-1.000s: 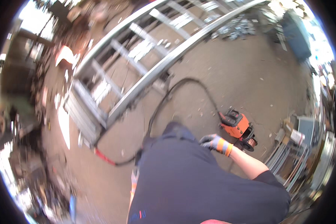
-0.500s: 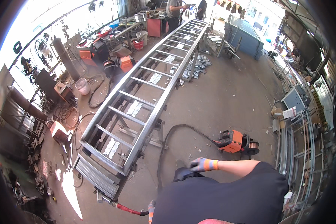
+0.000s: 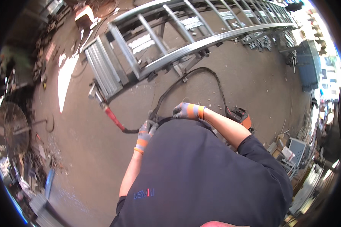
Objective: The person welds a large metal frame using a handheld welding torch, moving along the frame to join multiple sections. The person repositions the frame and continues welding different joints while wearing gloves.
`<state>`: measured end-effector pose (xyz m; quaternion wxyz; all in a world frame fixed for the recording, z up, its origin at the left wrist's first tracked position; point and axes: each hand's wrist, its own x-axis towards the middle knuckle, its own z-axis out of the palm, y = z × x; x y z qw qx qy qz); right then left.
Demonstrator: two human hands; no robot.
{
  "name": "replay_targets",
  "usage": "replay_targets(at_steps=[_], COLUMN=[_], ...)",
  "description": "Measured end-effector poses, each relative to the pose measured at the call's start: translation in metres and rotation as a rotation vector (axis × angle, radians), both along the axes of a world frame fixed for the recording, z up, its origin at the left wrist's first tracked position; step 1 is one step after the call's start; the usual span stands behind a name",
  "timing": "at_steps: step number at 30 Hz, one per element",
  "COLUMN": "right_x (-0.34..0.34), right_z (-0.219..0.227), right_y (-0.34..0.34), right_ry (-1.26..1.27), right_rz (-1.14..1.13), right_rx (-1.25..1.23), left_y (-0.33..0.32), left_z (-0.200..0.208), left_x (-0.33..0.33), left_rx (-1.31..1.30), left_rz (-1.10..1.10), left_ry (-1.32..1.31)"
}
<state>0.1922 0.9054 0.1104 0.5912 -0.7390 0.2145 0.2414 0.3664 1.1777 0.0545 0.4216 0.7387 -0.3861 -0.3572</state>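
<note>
I am bent forward, with both gloved hands low in front of my dark shirt. My left hand (image 3: 143,135), in a grey and orange glove, is closed at the black cable (image 3: 163,96); part of the cable is hidden behind it. To its right, my right hand (image 3: 188,111) has curled fingers close to the cable. What it holds, if anything, is hidden. Left of my left hand, the cable joins a red sleeve (image 3: 113,118) with a metal head (image 3: 96,93) beside a stack of grey ribbed metal strips (image 3: 104,68). The cable loops away towards an orange machine (image 3: 243,118).
A long ladder-like metal frame (image 3: 185,47) on supports stretches across the far side. Small metal pieces (image 3: 258,41) lie heaped beneath its far end. Scrap and a large round disc (image 3: 13,128) are at the left; metal lengths (image 3: 310,189) line the right.
My view has swung down and turned. My left hand has come up from the lower edge to the cable, and my right hand has moved in close beside it.
</note>
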Motion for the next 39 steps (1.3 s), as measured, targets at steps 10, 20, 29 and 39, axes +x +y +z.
replay_targets(at_steps=[10,20,29,39], right_x=[0.017,0.060,-0.129,-0.321], right_z=[-0.019,0.000,-0.025,-0.006], right_y=[0.009,0.009,0.006,0.059], right_ry=[-0.171,-0.112,0.032,0.361], right_rz=[-0.194,-0.307,-0.397,-0.134], right_rx=[-0.115,-0.147,-0.619,-0.168], left_y=[-0.005,-0.007,0.096,0.203], left_z=[0.028,0.068,-0.037,-0.063], left_x=[-0.022,0.029,0.017,-0.152], left_rx=[0.087,0.091,0.456,0.743], left_rz=[0.231,0.025,0.263,-0.022], left_ry=[0.251,0.389,0.472,0.527])
